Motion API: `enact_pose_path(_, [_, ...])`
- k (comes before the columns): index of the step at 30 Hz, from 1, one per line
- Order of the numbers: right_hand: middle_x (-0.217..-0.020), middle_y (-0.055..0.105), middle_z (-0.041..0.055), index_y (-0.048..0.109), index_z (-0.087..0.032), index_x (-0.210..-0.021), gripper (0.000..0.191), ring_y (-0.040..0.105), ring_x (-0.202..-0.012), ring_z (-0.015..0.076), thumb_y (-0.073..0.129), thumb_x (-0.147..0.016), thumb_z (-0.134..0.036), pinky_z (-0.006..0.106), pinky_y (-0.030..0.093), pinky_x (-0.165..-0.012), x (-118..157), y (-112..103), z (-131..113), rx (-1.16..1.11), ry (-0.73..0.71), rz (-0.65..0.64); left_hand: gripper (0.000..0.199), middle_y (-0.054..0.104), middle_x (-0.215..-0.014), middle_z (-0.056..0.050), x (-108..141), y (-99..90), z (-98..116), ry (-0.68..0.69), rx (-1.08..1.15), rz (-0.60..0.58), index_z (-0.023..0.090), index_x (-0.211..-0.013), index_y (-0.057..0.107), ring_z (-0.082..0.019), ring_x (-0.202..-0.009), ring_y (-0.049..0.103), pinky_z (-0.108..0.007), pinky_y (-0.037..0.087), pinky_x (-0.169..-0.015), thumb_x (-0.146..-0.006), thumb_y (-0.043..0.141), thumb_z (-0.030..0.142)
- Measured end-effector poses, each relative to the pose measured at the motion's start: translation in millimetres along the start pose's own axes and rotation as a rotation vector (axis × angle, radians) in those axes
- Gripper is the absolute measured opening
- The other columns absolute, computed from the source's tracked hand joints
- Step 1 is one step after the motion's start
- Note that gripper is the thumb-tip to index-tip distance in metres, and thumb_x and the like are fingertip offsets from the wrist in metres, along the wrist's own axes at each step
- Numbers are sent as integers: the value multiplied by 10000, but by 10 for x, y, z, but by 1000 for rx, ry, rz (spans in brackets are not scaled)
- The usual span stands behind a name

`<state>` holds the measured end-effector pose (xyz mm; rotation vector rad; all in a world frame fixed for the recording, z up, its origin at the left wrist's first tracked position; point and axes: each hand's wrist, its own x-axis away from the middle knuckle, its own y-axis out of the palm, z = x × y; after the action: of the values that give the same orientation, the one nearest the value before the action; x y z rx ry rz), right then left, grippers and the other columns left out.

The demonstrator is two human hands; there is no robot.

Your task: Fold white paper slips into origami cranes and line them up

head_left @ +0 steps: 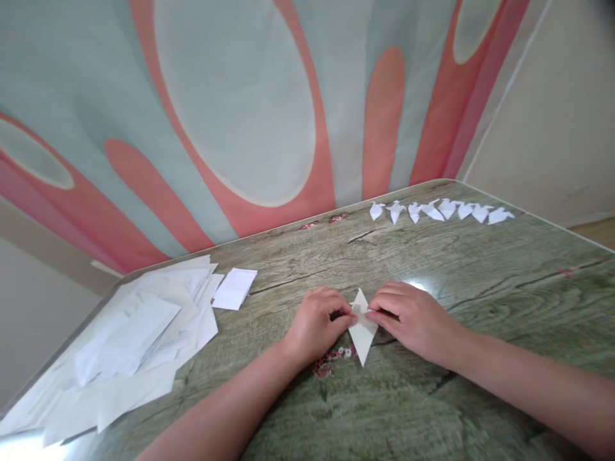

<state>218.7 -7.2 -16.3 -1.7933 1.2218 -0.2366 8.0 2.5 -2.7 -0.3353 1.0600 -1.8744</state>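
Observation:
A small folded white paper (pixel 364 336), shaped like a narrow diamond, is between my two hands near the middle of the table, one point toward me and one away. My left hand (pixel 319 320) pinches its left side between thumb and fingers. On the right side, my right hand (pixel 408 317) grips it the same way, thumb against forefinger. The fingertips of both hands nearly meet over the paper's upper half and hide part of its folds.
Loose white sheets (pixel 139 333) are heaped at the left, beside a small white stack (pixel 235 288). Several folded white paper figures (pixel 446 208) line the back right of the wood-patterned table (pixel 480 282). A patterned cloth (pixel 235 96) rises behind.

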Motion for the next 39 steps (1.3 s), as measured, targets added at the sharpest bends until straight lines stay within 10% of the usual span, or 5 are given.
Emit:
enact_pose_path(17, [-762, 593, 19, 604, -178, -726, 170, 530, -798, 189, 619, -887, -232, 325, 385, -701, 64, 35, -7, 142, -64, -45, 140, 655, -700, 17, 46, -10, 28, -23, -119, -5, 183, -669, 635, -168, -784, 595, -300, 389, -760, -772, 729, 199])
enact_pose_path(21, [-775, 594, 18, 600, -178, -734, 154, 532, -813, 193, 634, -876, -225, 328, 394, -715, 74, 25, -12, 140, -38, -34, 55, 712, -973, -26, 58, 7, 12, 34, -120, -2, 215, -869, 697, -211, -994, 605, -353, 402, -894, -817, 686, 229])
enact_pose_path(26, [-852, 621, 32, 599, -170, -788, 96, 543, -868, 197, 604, -883, -156, 330, 428, -770, 82, 25, -48, 92, -69, -26, 448, 541, -1389, 6, 46, -51, 52, 116, -196, -196, 343, -1307, 530, -249, -1391, 327, -500, 177, -1125, -870, 624, 327])
enact_pose_path(39, [-877, 671, 48, 646, -180, -854, 71, 564, -926, 201, 587, -894, -182, 357, 460, -832, 73, -2, -62, 63, -90, -5, 915, 198, -1577, -60, -21, -145, 84, 74, -275, -425, 299, -1511, 147, -318, -1465, 61, -614, -76, -1124, -784, 578, 649])
